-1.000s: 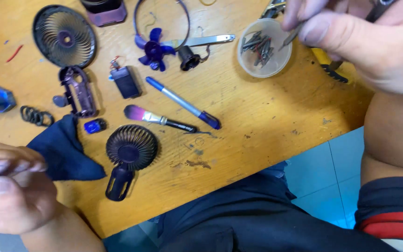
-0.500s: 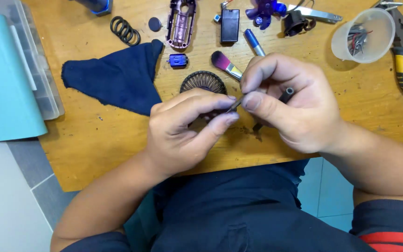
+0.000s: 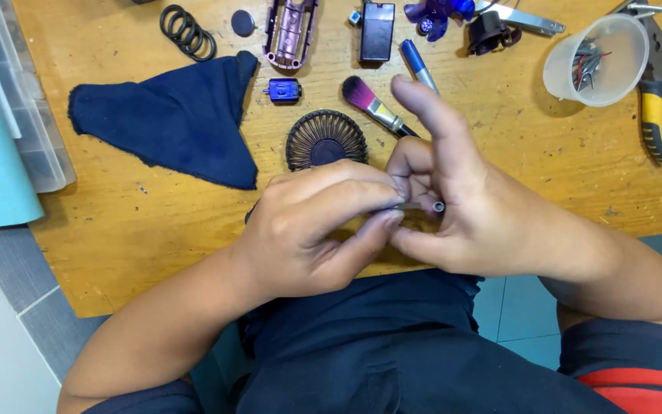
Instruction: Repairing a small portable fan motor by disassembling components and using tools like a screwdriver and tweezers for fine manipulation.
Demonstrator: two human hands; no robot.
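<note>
Surface: wooden table (image 3: 499,146), parts spread across it.
Left hand (image 3: 312,226): pinching a small metal rod (image 3: 417,206) at its fingertips.
Right hand (image 3: 469,203): cupped around the rod's other end, forefinger raised.
Nearby: round black fan grille (image 3: 326,138), brush (image 3: 373,103), dark cloth (image 3: 170,119).

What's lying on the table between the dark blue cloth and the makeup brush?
In the head view, a small blue motor lies between the dark blue cloth and the makeup brush, apart from both.

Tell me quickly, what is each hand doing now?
Left hand: closed, pinching a thin metal tool.
Right hand: holding the tool's tip, index finger raised.
</note>
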